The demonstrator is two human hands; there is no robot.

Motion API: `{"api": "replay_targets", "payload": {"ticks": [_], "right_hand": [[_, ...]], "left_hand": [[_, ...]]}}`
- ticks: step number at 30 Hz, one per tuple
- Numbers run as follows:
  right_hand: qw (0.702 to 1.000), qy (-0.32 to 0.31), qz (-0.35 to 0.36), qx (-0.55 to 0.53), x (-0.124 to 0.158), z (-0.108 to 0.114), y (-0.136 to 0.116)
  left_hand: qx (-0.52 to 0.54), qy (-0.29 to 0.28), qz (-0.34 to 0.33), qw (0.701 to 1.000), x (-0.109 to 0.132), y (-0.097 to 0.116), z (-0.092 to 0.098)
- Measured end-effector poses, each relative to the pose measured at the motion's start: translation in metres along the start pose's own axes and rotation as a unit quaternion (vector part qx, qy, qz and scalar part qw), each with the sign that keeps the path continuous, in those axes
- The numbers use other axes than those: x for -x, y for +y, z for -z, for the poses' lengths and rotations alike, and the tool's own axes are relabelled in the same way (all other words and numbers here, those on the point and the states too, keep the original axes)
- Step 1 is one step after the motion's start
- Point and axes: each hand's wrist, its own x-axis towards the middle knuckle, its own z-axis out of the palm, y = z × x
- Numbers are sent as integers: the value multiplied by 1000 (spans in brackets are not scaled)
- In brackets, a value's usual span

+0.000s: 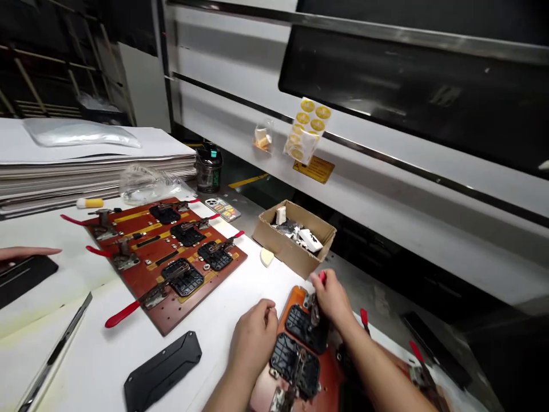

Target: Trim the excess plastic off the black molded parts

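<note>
My right hand (332, 297) is closed around the red handle (322, 277) of a toggle clamp at the far end of the near orange-brown fixture board (328, 366). Under that clamp lies a black ribbed plastic plate (300, 321). A second such plate (285, 350) sits nearer to me, beneath another metal clamp (300, 366). At the board's left edge my left hand (255, 332) rests with curled fingers; what they hold, if anything, is hidden. Left of it, a black plastic cover (165, 369) lies on the white table surface (214, 320).
A larger clamp board (171, 303) carries several black plates. Beyond stand a cardboard box (283, 246) of scraps and a phone (223, 209). A utility knife (55, 355) lies front left. Another person's hand (26, 252) is beside a black panel (30, 274). A metal machine frame (240, 97) rises behind.
</note>
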Motion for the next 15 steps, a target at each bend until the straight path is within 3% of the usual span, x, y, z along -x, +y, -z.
{"api": "replay_targets", "payload": {"ticks": [3,6,11,15], "right_hand": [[996,-31,17,-84,15,31,7],[993,-62,29,-95,46,49,13],[985,-143,93,-7,96,37,-1],[983,-111,137,46,124,48,-31]], "left_hand": [[-11,-5,-3,1000,0,0,-1],[-13,-6,-11,1000,1,2,0],[-3,11,-23,1000,3,5,3],[30,25,-34,999,-4,2,5]]}}
